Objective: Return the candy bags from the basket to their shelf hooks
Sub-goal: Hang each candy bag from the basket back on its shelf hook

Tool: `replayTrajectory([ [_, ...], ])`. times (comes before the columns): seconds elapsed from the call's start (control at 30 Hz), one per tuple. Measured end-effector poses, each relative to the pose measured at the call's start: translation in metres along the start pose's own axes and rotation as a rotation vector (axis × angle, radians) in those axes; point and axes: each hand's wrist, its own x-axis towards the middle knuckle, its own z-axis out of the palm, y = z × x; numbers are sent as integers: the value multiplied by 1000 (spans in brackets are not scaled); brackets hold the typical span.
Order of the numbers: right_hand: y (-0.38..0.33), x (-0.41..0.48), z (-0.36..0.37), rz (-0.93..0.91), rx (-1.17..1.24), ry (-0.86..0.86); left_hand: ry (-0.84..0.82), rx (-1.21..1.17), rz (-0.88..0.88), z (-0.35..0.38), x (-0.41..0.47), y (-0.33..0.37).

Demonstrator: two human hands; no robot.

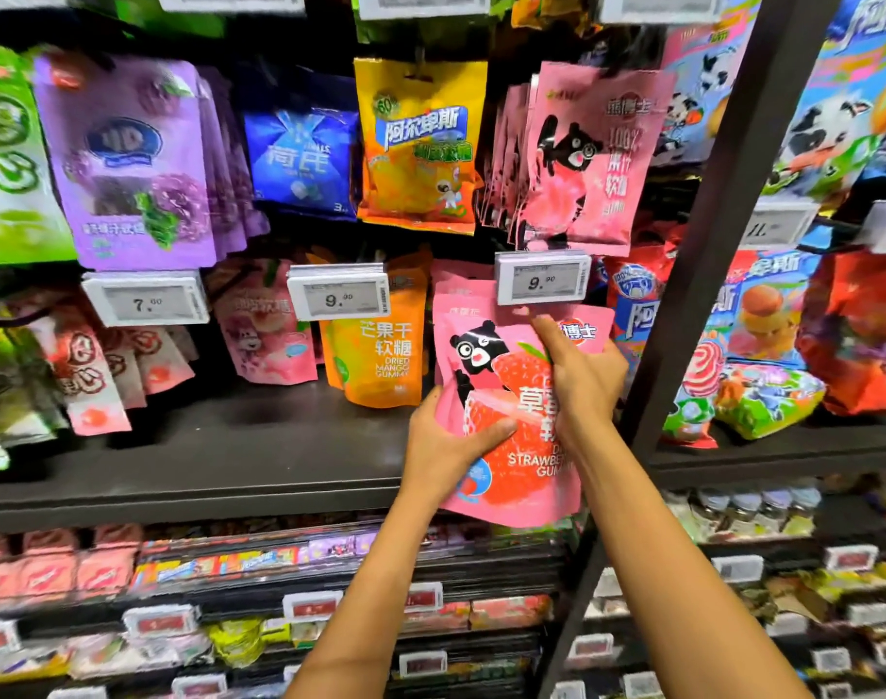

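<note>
The fingers [544, 340] of the right hand [579, 378] are closed in a pinch on the upper part of the pink strawberry gummy bag [501, 431], index extended toward its top edge; the left hand [443, 443] is closed on the bag's lower left side, thumb laid across the front. In the head view, the only view, the bag sits upright in front of the lower hook row, its top just below the price tag [541, 277] marked 9.90, with matching pink bags [456, 280] directly behind it. The hook itself is hidden behind the tag, so its tip cannot be located. For a clean hang, keep the bag's top hole level and centred under that tag, steady the bottom with the left hand, and feed the hole on straight. Obstructions: the tag overhangs the approach, the orange mango gummy bag [380, 355] hangs just beside on the left, and the dark shelf upright [693, 274] stands near on the right. The basket is not in view.
</note>
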Motion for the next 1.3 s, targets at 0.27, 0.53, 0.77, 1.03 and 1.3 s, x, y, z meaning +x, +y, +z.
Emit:
replayTrajectory([
  [0.27,2,19,9,-11,-79,-38,63,41,18,6,13,-1],
  [0.53,0,28,13,83,22,-79,72,40,0,6,22,-4],
  [0.77,-6,34,12,116,47,-111,53,15,-2,9,27,-6],
  [1.03,-4,34,8,57,17,-128,60,-1,-9,14,26,-14],
  [1.3,8,41,7,99,14,-126,43,1,-39,10,27,-19],
])
